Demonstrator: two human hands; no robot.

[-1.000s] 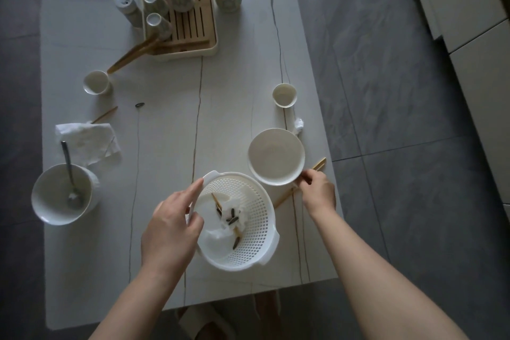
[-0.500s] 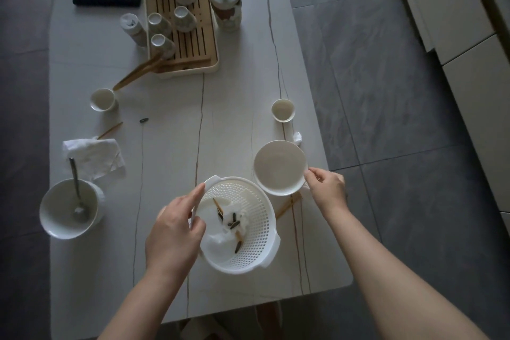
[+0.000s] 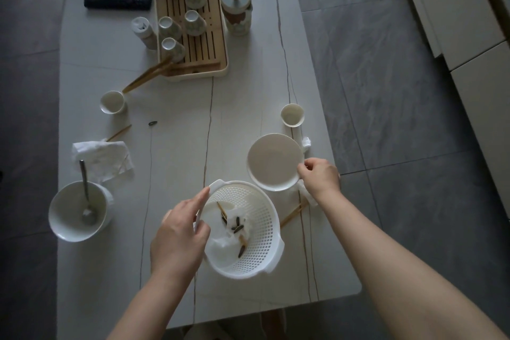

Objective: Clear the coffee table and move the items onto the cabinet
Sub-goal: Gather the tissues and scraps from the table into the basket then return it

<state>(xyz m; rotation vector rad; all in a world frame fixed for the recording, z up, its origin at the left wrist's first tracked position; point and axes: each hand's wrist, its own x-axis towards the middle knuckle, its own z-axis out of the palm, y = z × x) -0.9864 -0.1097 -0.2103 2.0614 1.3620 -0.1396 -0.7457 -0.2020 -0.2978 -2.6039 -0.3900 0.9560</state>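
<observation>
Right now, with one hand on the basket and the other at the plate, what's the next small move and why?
Probably lift the plate and set it in or on the basket. The right hand already pinches the plate's rim, the left hand steadies the basket just beside it, and chopsticks still lie underneath.

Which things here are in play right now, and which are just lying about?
In play:
left hand gripping the white colander
right hand pinching the small plate
chopsticks beside the colander

Lying about for now:
bowl with spoon
crumpled napkin
two loose cups
tea tray
lidded jar
remote
</observation>
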